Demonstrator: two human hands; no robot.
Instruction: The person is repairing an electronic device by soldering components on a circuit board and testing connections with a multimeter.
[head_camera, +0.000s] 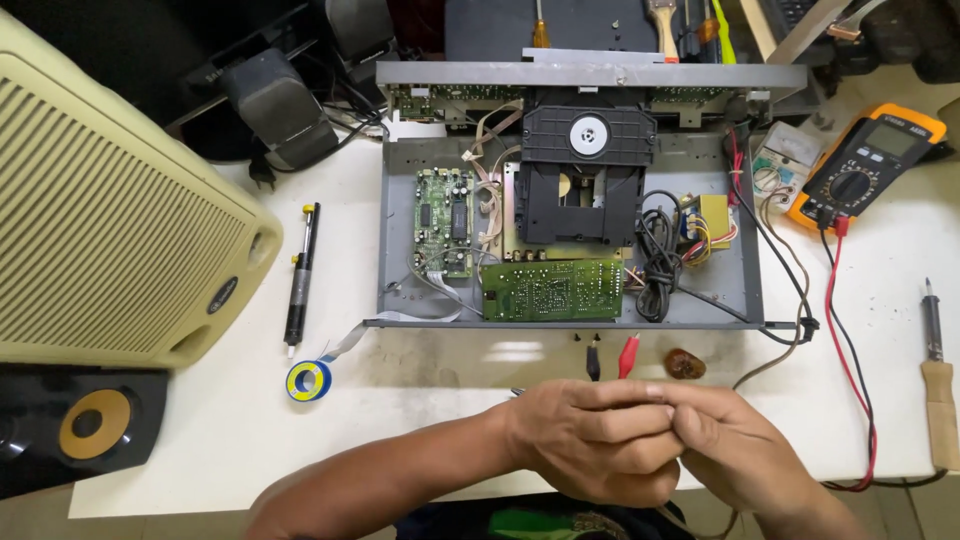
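Observation:
My left hand (590, 435) and my right hand (735, 445) are pressed together at the near edge of the white table (400, 400), fingers curled and pinching something small that stays hidden between them. Just beyond the fingers lie a black clip (592, 360) and a red clip (628, 355). Behind them sits an opened disc player chassis (400, 290) with a black disc drive (585, 175), a green circuit board (553, 290), a smaller green board (445, 220) and a yellow transformer (708, 222).
An orange multimeter (865, 160) with red and black leads stands at the right. A soldering iron (937, 385) lies at the far right. A black desoldering pump (301, 275) and a solder roll (308, 381) lie left of the chassis. A cream speaker (110, 210) fills the left. An amber lump (685, 364) rests near the clips.

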